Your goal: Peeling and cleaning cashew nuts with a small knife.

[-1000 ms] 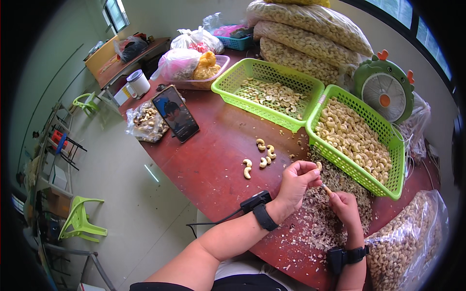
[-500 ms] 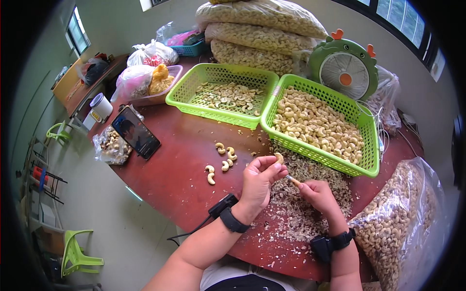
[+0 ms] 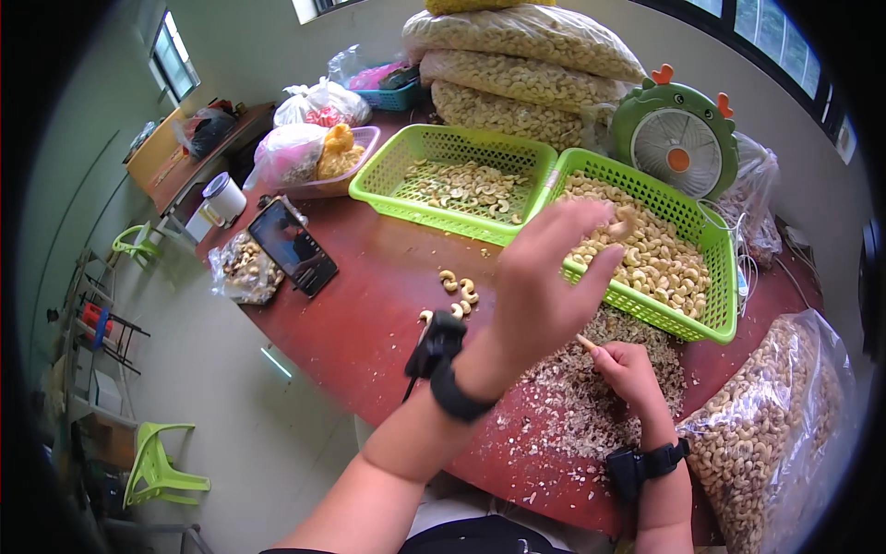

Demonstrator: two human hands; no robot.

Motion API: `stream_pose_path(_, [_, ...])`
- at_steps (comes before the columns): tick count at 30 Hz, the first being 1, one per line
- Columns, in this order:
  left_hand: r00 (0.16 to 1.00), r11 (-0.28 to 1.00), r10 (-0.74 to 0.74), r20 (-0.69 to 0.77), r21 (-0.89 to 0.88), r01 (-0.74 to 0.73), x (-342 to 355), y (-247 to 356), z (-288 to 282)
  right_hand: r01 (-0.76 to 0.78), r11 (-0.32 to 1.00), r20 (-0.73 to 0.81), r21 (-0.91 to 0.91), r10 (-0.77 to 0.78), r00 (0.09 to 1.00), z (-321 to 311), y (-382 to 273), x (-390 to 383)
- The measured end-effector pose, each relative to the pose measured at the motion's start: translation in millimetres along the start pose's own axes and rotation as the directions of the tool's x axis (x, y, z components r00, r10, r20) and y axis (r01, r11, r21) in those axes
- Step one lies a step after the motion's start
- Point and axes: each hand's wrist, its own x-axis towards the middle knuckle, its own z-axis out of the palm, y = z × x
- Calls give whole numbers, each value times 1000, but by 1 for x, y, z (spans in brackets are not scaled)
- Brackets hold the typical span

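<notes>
Raised since half a second ago, our left hand (image 3: 544,291) hangs blurred before the basket (image 3: 683,325) at one o'clock, thumb and fingers parted; a pale smear shows by the fingertips, and we cannot tell whether it touches them. Our right hand (image 3: 629,373) is closed around a thin wooden-handled tool (image 3: 587,343). Around that hand, crumbly brown-and-cream husks (image 3: 600,397) cover our dark red table (image 3: 369,342), its top scuffed and dotted with crumbs. At two o'clock bulges a clear bag (image 3: 748,434) of cashews, browner than the others we see. Toward twelve, loose cashews (image 3: 468,291) lie on the tabletop, curved, plump and creamy yellow, just beyond our left wrist. The one o'clock basket, bright green, is heaped with similar nuts; its green neighbour (image 3: 434,217) at twelve holds a thin, uneven layer of paler ones. At eleven o'clock leans a phone (image 3: 293,249); at one stands a green animal-faced fan (image 3: 678,143); at twelve, full sacks (image 3: 526,83) are stacked. Off at nine to ten, a green stool (image 3: 161,471) stands on the pale floor (image 3: 277,434).
</notes>
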Motion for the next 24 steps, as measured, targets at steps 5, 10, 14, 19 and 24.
stream_pose_path(5, [851, 813, -524, -24, 284, 508, -19, -60, -40, 76, 996, -88, -41, -79, 993, -7, -13, -6])
stream_pose_path(10, [594, 524, -779, 203, 730, 438, -74, -112, -83, 102, 993, -50, -63, -105, 993, -2, -12, -5])
stream_pose_path(14, [433, 449, -858, 277, 815, 367, -84, -113, -83, 65, 997, -80, -29, -67, 995, -4, -15, -9])
stream_pose_path(19, [370, 384, -907, 200, 752, 536, -84, -115, -101, 83, 996, -90, -23, -85, 992, 0, -4, -5])
stream_pose_path(24, [373, 435, -890, 262, 245, 866, -67, -77, -72, 35, 994, -34, 100, -32, 999, -5, -8, -5])
